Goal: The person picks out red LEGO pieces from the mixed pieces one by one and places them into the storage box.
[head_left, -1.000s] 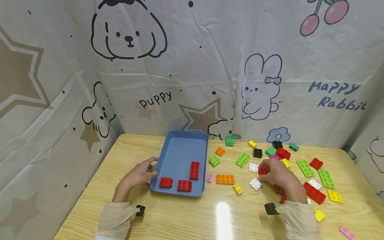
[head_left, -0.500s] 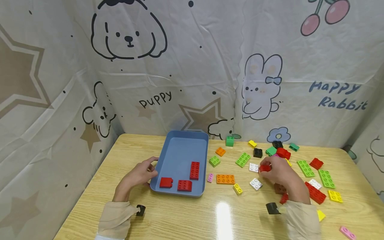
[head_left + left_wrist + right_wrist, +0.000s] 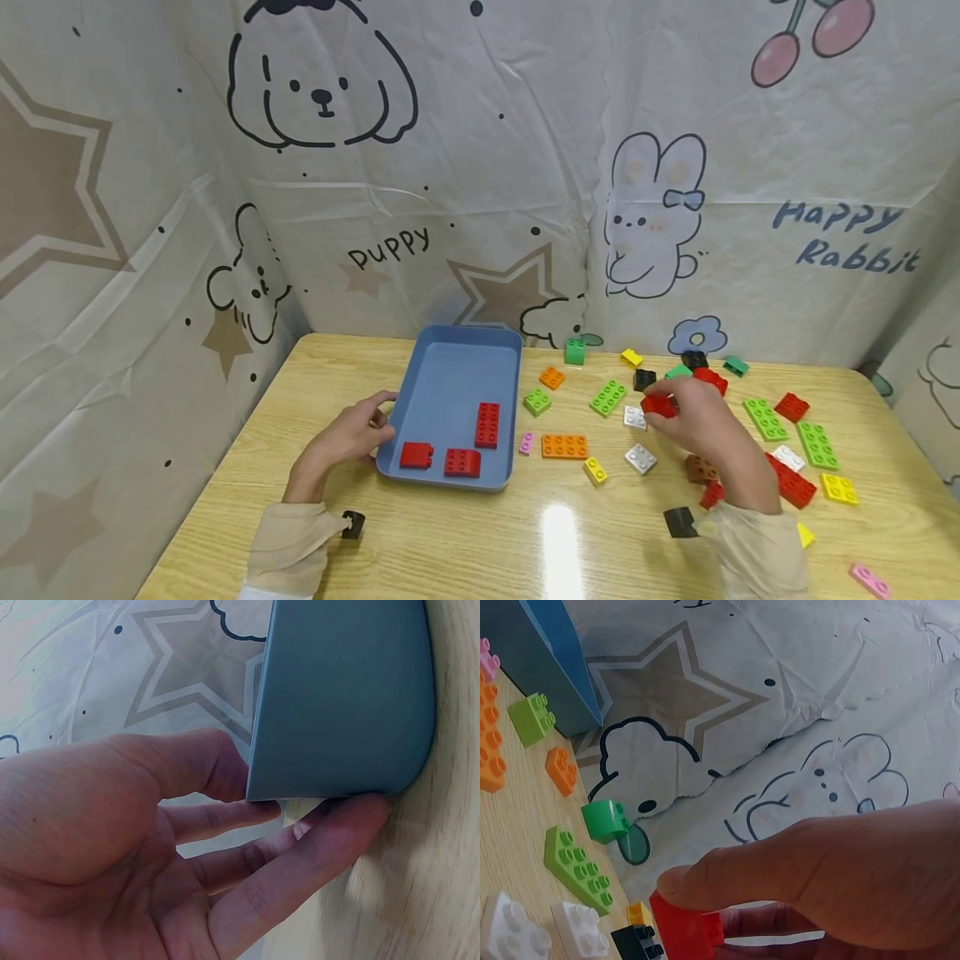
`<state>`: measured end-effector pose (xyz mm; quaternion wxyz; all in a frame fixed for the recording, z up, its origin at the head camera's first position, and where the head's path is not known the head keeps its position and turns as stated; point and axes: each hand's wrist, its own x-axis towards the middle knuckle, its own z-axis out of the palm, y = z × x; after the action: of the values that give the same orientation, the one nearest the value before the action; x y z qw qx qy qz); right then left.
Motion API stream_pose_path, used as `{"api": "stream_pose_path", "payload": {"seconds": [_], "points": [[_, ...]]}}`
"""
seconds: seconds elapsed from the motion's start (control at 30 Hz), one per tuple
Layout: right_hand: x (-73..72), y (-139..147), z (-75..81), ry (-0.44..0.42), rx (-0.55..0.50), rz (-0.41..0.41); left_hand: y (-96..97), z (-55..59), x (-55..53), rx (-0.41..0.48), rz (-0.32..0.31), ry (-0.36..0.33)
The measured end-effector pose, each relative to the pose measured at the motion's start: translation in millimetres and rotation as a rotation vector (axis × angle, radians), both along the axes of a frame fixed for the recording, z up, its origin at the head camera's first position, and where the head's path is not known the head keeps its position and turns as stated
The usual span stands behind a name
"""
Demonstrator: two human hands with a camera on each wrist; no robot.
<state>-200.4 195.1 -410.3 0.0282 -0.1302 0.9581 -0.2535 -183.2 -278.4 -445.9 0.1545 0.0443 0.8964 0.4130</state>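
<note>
In the head view, my left hand (image 3: 352, 432) is at the left side of a blue tray (image 3: 517, 392). The left wrist view has its thumb at the rim and its bent fingers against the outer wall (image 3: 345, 697). My right hand (image 3: 701, 425) pinches a red brick (image 3: 658, 406) between thumb and fingers, above the white bricks. Seen from the right wrist, the thumb presses one face of that red brick (image 3: 681, 930); the fingers behind are partly hidden. Inside the tray lie a red brick (image 3: 416, 456), a rounded red brick (image 3: 462, 462) and a long red brick (image 3: 487, 425).
Right of the tray, loose bricks are scattered over the wooden table (image 3: 465, 542), including an orange one (image 3: 565, 447), a lime one (image 3: 608, 398), a white one (image 3: 641, 458) and a brown one (image 3: 701, 469). A printed cloth (image 3: 487, 167) hangs behind.
My right hand has raised the red brick slightly from among the bricks, uncovering more of the brown brick. My left hand and the tray stay in place.
</note>
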Motion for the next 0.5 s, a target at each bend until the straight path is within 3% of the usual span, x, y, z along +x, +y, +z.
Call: {"api": "stream_pose_path", "payload": {"seconds": [0.23, 0.5], "points": [[2.8, -16.0, 6.9, 0.099, -0.086, 0.052, -0.3, -0.5, -1.0, -0.001, 0.002, 0.003], [3.8, -32.6, 9.9, 0.175, -0.069, 0.100, 0.5, 0.7, 0.3, 0.002, 0.001, -0.001]]}}
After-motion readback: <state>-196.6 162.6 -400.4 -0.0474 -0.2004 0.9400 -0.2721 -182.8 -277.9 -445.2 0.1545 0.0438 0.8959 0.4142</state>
